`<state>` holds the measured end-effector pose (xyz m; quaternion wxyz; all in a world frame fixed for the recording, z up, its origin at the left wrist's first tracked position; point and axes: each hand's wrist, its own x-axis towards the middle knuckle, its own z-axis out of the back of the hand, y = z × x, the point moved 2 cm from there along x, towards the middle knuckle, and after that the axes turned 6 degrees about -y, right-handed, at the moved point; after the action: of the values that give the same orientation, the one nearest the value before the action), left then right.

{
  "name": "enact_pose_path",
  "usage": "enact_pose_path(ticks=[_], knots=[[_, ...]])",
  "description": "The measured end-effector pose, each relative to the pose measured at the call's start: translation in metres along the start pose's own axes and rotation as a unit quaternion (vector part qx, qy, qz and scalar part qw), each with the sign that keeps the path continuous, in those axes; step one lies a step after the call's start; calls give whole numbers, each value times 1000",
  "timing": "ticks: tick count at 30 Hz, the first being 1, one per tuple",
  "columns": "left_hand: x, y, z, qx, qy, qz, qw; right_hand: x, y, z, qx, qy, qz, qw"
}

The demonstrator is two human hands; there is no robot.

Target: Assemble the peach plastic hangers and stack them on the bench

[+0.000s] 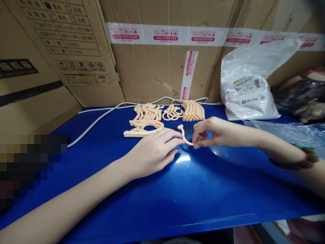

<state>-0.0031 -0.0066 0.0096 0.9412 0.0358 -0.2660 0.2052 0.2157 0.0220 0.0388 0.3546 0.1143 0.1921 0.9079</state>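
My right hand (207, 132) pinches the lower end of a curved, cream plastic hook (187, 139), which has a small rounded knob at its upper end. Fingers stretched forward, my left hand (158, 149) reaches in from the left, its fingertips against or very close to the side of this hook. Its thumb stays apart below. Just beyond the left hand lie cream plastic frame pieces (134, 133) with a rounded opening. Behind them are a pile of curved arms (148, 112), a cluster of ring-shaped pieces (172, 112) and a neat stack of curved tubes (193, 111).
The blue tabletop (162, 203) is glossy. A white cable (95, 127) runs along its back edge. Cardboard boxes (152, 71) form a wall behind and at left. A white plastic bag (250, 95) with a label stands at back right, near clear plastic wrap (286, 134).
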Motion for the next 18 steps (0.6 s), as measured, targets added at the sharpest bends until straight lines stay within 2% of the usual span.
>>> enact_pose_path(ticks=[4, 8, 14, 16, 18], knots=[[-1, 4, -3, 2, 22, 7, 1000, -16, 12, -12, 65, 43, -29, 997], [-3, 7, -9, -12, 68, 8, 998, -19, 17, -22, 50, 38, -23, 998], [-2, 6, -8, -10, 71, 18, 997, -17, 10, -16, 33, 32, -22, 999], [-2, 6, -8, 0, 74, 21, 997, -14, -6, -4, -10, -4, -41, 999], [-3, 5, -7, 15, 76, 21, 997, -11, -29, 13, -117, -92, -71, 986]])
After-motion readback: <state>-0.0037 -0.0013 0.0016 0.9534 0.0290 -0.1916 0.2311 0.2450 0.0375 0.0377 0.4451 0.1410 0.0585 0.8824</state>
